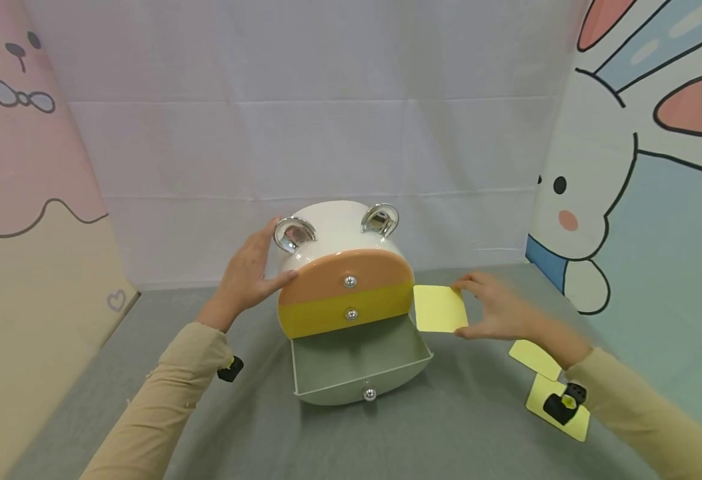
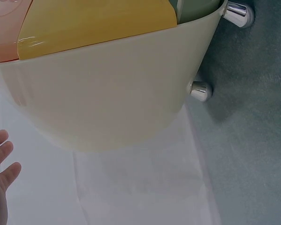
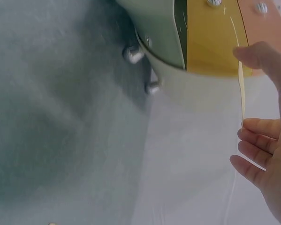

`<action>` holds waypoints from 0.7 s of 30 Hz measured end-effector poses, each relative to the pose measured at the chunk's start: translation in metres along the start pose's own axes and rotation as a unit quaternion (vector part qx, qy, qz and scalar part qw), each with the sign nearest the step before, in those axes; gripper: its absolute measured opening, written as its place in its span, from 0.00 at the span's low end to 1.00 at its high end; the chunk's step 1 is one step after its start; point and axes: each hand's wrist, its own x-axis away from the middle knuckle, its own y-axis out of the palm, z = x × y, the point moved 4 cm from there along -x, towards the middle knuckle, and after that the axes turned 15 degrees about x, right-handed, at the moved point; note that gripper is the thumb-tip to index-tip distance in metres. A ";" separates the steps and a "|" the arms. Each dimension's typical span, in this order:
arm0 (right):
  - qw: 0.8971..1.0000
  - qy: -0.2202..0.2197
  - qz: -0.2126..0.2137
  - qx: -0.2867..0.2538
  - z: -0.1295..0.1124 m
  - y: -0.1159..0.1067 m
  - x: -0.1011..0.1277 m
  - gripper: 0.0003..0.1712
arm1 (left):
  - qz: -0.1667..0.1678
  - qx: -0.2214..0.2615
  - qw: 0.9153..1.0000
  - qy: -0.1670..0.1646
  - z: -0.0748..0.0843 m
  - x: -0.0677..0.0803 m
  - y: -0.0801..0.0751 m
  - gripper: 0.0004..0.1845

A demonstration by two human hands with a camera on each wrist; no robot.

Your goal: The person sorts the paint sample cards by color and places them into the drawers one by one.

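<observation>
The left hand (image 1: pixel 247 273) rests flat on the round white drawer box (image 1: pixel 333 230), the right hand (image 1: pixel 497 308) pinches a yellow paper square (image 1: pixel 440 309), ready to drop into the open bottom drawer (image 1: pixel 357 363) just beside it.

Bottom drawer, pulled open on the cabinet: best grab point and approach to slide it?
Take the round chrome knob at the centre of the bottom drawer front, pinching it with the fingers from the front, the camera's side. It juts out, while the curved front offers no other edge. The left hand rests on the cabinet side; the right hand holds a yellow card.
</observation>
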 end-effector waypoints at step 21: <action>0.995 -0.100 -0.002 -0.011 -0.074 0.031 -0.029 0.46 | -0.001 0.001 1.000 0.003 0.001 0.001 0.000 0.48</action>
